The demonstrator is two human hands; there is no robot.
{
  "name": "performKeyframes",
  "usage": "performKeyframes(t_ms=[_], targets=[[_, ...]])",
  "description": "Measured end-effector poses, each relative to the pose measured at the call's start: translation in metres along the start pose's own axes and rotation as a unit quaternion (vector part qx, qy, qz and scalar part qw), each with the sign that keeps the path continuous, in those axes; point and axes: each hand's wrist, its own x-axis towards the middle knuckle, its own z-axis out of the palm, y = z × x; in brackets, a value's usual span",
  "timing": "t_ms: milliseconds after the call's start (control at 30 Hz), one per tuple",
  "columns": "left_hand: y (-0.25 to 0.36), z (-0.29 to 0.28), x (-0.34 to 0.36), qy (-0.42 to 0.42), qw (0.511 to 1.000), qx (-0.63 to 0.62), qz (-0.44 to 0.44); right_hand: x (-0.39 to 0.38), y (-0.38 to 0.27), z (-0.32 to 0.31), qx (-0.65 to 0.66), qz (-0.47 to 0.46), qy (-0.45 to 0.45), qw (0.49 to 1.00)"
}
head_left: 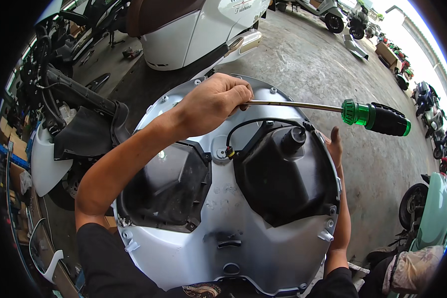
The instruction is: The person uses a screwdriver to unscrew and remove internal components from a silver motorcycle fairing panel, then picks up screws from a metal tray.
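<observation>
The person holds a white scooter front panel (233,238) upright against the body, inner side facing up, with two black headlamp housings (278,179) set in it, one left and one right. The left hand (213,102) is fisted at the far rim of the panel, its grip closed around the metal shaft of a screwdriver (367,115) close to the tip; the tip itself is hidden under the fingers. The green and black handle sticks out to the right, free in the air, well clear of the panel. The right hand (335,144) sits behind the right edge of the panel; only the fingertips show, so I cannot tell how its grip stands, though it seems to steady that edge.

To do this well, the tool probably needs a hand on the handle, since a fist on the shaft gives little turning force. Keeping the shaft in line with the fastener would save the head from slipping and scratching the paint. The black cable (248,126) looping from the connector (230,151) to the right housing lies just near the shaft and should stay clear of it. The panel rests on the lap, so a firm hold on the right edge matters.
</observation>
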Motion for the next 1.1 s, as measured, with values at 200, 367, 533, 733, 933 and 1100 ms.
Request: performKeyframes(t_ms=[200,367,533,733,933,1100], targets=[[0.021,0.005,-0.02,0.022,0.997,-0.066,-0.019,-0.03,-0.011,-0.004,-0.167,0.041,0.092,0.981],[0.03,-0.02,-0.045,0.084,0.995,-0.042,-0.021,-0.054,-0.022,0.014,-0.197,0.065,0.069,0.976],[0.004,-0.045,-0.059,0.104,0.993,0.018,-0.052,-0.077,-0.041,0.043,-0.244,0.058,0.089,0.964],[-0.019,-0.041,-0.063,0.114,0.967,0.229,-0.013,-0.097,-0.118,0.081,-0.702,-0.043,0.087,0.705],[-0.032,-0.03,-0.07,0.171,0.902,0.391,0.069,-0.022,-0.094,0.172,-0.754,-0.045,-0.32,0.572],[-0.027,-0.037,-0.081,0.17,0.883,0.428,0.092,-0.017,-0.078,0.211,-0.788,0.004,-0.349,0.507]])
